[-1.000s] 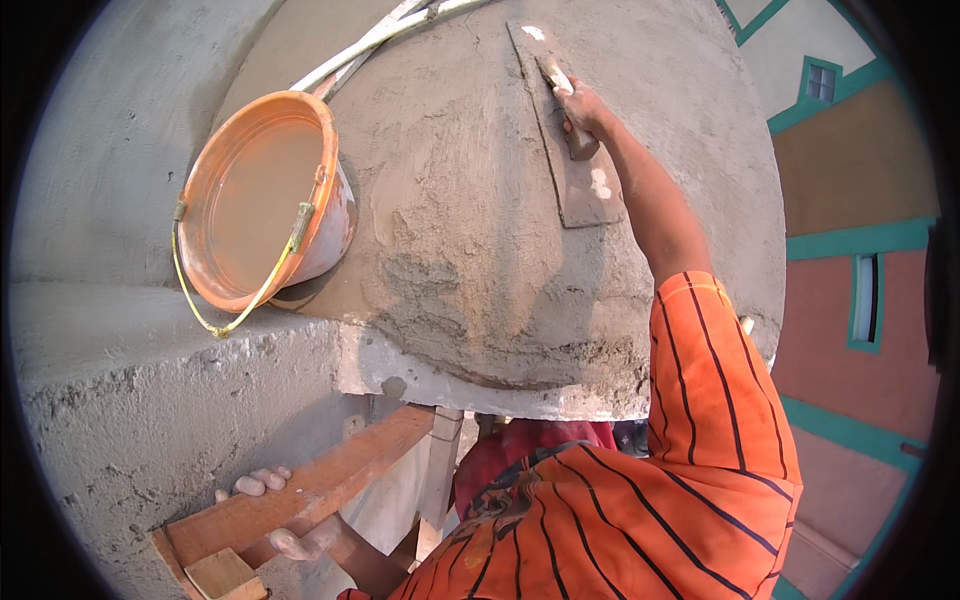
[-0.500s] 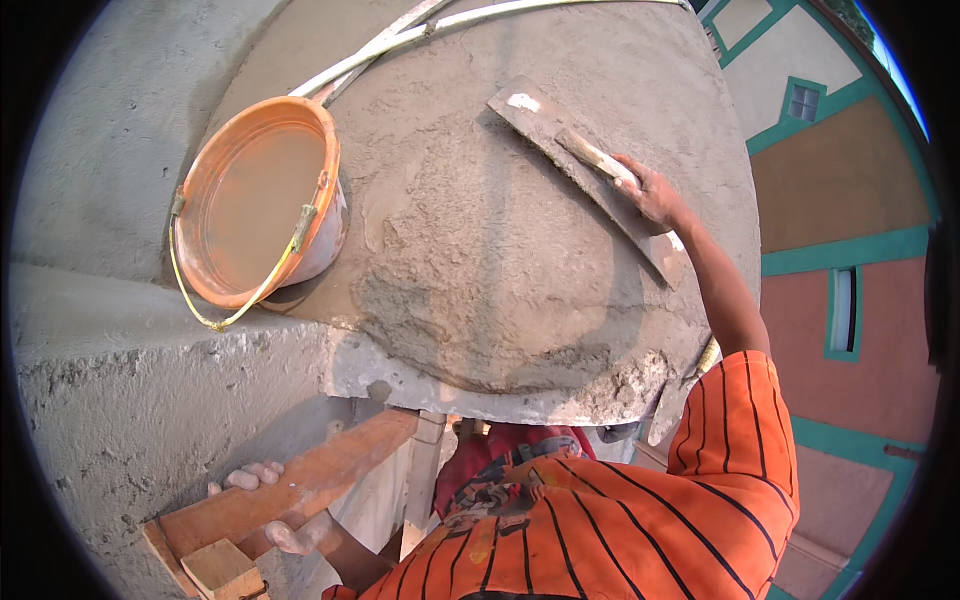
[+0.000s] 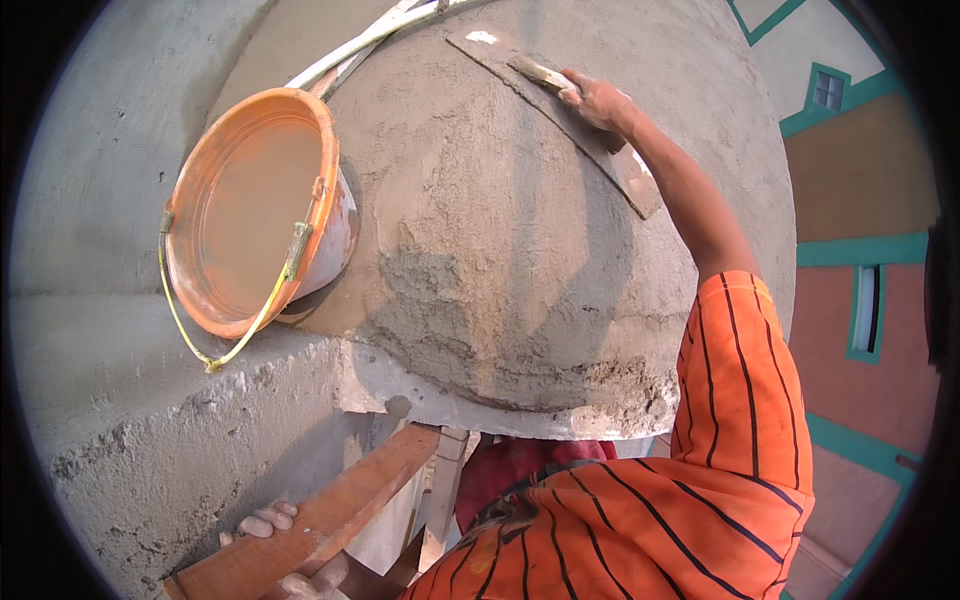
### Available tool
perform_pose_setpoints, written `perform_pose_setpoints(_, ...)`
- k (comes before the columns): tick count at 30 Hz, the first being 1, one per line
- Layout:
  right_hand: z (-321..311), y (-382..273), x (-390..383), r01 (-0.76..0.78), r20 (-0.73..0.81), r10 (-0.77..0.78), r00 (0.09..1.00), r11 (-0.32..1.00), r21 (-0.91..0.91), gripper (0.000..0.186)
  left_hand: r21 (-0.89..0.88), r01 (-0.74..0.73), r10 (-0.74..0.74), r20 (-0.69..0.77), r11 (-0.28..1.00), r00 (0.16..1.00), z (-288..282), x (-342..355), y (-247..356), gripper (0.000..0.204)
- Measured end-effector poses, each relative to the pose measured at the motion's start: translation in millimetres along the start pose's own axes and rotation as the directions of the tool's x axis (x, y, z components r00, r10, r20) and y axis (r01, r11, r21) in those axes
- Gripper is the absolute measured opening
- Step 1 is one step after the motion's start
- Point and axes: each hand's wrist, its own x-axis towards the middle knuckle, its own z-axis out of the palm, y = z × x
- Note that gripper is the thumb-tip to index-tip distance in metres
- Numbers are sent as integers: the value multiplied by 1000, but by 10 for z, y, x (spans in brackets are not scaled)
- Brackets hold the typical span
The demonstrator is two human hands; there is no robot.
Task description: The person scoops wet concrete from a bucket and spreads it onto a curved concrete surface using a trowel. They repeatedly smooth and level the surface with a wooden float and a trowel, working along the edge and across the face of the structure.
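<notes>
My right hand (image 3: 600, 103) is wrapped round the handle of a long plastering trowel (image 3: 632, 178). The blade lies slantwise on grey wet mortar (image 3: 500, 260), towards the far part of the slab. Close to the trowel the mortar looks smoother; nearer to me it is rough and lumpy, with a ragged ridge at the front. At the lower left, my left hand (image 3: 270, 519) grips a reddish wooden plank (image 3: 345, 495), fingers over one side and thumb on the other. Part of that hand is hidden by the plank.
On the left stands a bucket (image 3: 340, 240) with an orange rim, a yellow wire handle and muddy water inside. Behind it runs a white pipe (image 3: 365, 42). A rough plastered ledge (image 3: 200, 420) borders the left side. Beyond the slab's right edge rises a building (image 3: 860, 190) with green trim.
My right hand has pushed the trowel away from me and to the left over the mortar. The view has shifted a little; my left hand stays on the plank.
</notes>
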Motion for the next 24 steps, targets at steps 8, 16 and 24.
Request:
perform_pose_setpoints(8,-258,393,-990,-107,64,110,992,993,-53,51,-49,-222,225,59,974,973,-116,-20,-222,89)
perform_pose_setpoints(16,-191,-53,2,-145,96,139,986,988,59,58,-49,-271,273,53,961,960,88,18,-122,91)
perform_pose_setpoints(24,-363,-161,-2136,-65,214,50,975,996,62,54,-87,-109,96,-136,990,986,190,-28,-126,87)
